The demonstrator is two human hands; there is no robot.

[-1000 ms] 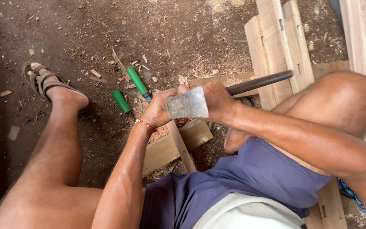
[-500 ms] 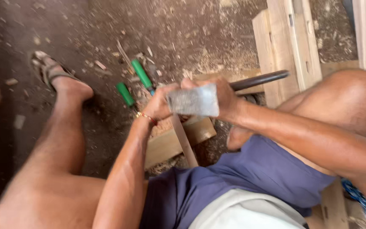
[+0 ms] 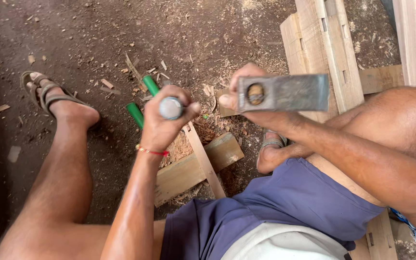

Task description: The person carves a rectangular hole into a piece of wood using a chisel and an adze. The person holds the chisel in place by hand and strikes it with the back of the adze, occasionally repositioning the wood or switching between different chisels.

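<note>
Down in the head view, I see the left hand (image 3: 167,120) clenched around a chisel (image 3: 171,107), its round metal-capped butt facing up at me, held upright over a thin wooden strip (image 3: 204,161) that lies across a short wooden block (image 3: 196,168) on the dirt floor (image 3: 97,33). Beside it, the right hand (image 3: 246,98) grips a hammer (image 3: 282,93) just under its grey rectangular head, raised level with and apart from the chisel's cap. Two green-handled tools (image 3: 140,103) lie on the floor just behind the left hand, with a stack of slotted wooden rails (image 3: 323,48) beyond the right hand.
</note>
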